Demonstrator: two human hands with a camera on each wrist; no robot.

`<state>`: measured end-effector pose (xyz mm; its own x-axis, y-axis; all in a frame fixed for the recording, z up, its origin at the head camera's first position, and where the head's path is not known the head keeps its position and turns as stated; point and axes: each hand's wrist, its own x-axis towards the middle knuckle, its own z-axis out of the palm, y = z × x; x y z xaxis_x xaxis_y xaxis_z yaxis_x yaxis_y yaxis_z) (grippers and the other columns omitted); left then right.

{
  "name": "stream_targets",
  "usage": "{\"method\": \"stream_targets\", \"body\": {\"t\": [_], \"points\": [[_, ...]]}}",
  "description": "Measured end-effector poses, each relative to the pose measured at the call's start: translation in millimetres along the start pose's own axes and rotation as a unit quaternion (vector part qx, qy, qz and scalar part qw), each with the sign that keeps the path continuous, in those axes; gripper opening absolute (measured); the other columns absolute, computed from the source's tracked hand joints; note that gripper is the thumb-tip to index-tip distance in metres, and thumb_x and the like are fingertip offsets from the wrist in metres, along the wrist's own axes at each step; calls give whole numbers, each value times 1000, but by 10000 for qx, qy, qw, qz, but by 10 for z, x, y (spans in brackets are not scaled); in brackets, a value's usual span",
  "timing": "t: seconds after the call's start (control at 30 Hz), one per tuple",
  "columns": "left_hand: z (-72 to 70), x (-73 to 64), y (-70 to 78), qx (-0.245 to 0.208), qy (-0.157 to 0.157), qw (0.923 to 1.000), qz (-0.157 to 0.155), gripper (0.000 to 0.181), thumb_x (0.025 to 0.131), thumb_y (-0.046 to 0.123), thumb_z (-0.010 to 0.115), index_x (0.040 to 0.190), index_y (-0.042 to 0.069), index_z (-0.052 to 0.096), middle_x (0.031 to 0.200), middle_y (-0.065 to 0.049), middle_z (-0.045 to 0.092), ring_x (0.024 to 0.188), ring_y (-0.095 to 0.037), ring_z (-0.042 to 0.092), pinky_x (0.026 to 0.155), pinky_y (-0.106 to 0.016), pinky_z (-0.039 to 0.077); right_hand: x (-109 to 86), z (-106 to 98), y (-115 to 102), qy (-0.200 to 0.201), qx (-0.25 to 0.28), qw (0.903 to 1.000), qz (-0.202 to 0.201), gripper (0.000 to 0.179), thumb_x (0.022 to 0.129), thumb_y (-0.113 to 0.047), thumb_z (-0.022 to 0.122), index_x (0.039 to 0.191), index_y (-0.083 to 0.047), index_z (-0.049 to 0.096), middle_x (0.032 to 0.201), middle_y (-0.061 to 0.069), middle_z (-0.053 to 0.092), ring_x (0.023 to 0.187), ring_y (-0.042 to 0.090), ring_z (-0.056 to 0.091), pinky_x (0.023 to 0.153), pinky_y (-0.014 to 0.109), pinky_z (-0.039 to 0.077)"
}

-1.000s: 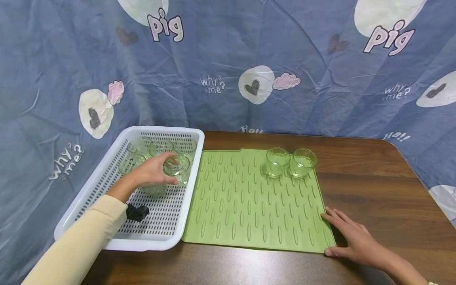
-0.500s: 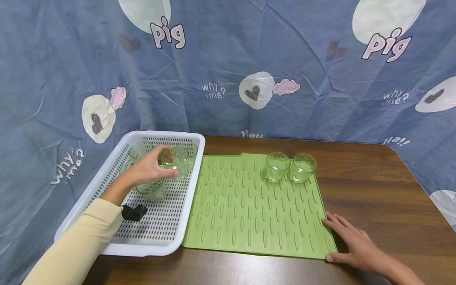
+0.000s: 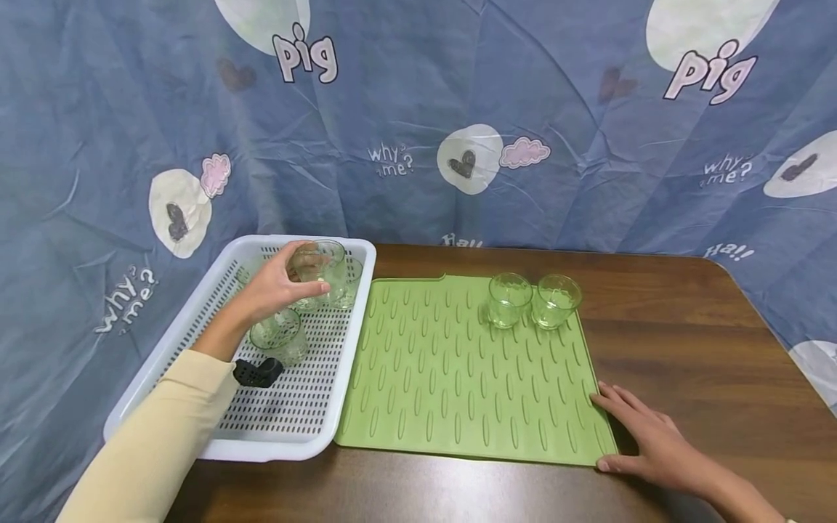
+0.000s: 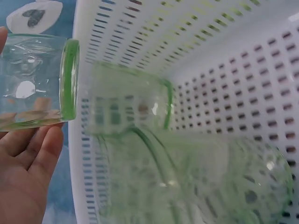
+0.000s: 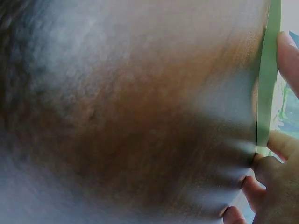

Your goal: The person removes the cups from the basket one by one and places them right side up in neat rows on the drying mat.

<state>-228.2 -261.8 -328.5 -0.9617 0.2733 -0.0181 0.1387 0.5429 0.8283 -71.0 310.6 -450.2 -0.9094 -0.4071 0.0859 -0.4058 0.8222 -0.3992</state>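
A clear, green-tinted drinking glass (image 3: 332,270) is held by my left hand (image 3: 269,288) over the far end of the white perforated basket (image 3: 370,290). Thumb and fingers grip it from opposite sides, and in the left wrist view the glass (image 4: 35,77) lies sideways past the basket wall. More such glasses stand below it in the basket, one nearer glass (image 3: 277,338) plain to see, others partly hidden behind my hand. At the right edge of the green ridged mat (image 3: 458,378), my right hand (image 3: 660,443) rests with fingers spread, thumb and fingertips touching that edge.
Two matching glasses, a left one (image 3: 508,299) and a right one (image 3: 556,301), stand side by side at the mat's back right. The mat adjoins the basket on a brown wooden table (image 3: 686,327). A blue printed cloth (image 3: 405,94) hangs behind.
My left hand has lifted the glass up out of the group in the basket, toward the basket's far side. My right hand stays in place at the mat's edge.
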Motion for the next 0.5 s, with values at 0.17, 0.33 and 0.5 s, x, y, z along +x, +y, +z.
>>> {"method": "stream_targets", "body": {"t": [0.17, 0.33, 0.5], "points": [[-1, 34, 75, -184, 35, 9998, 99, 79, 89, 17, 72, 153, 9, 27, 150, -19, 49, 135, -35, 49, 89, -14, 47, 6, -10, -8, -62, 104, 9999, 34, 90, 70, -49, 83, 145, -13, 47, 155, 18, 43, 135, -28, -6, 85, 64, 37], [23, 46, 114, -438, 3, 9989, 137, 78, 90, 13, 71, 154, 9, 27, 150, -20, 47, 137, -36, 47, 90, -12, 48, 10, -27, -10, -195, 142, 9996, 133, 91, 71, -50, 83, 145, -13, 46, 154, 19, 42, 133, -29, -6, 86, 65, 37], [66, 64, 170, -535, 3, 9984, 194, 77, 89, 12, 71, 153, 8, 28, 148, -20, 49, 134, -35, 50, 92, -12, 49, 14, -38, -10, -239, 139, 9995, 148, 91, 71, -50, 83, 146, -13, 46, 155, 19, 42, 133, -29, -6, 85, 64, 37]]}}
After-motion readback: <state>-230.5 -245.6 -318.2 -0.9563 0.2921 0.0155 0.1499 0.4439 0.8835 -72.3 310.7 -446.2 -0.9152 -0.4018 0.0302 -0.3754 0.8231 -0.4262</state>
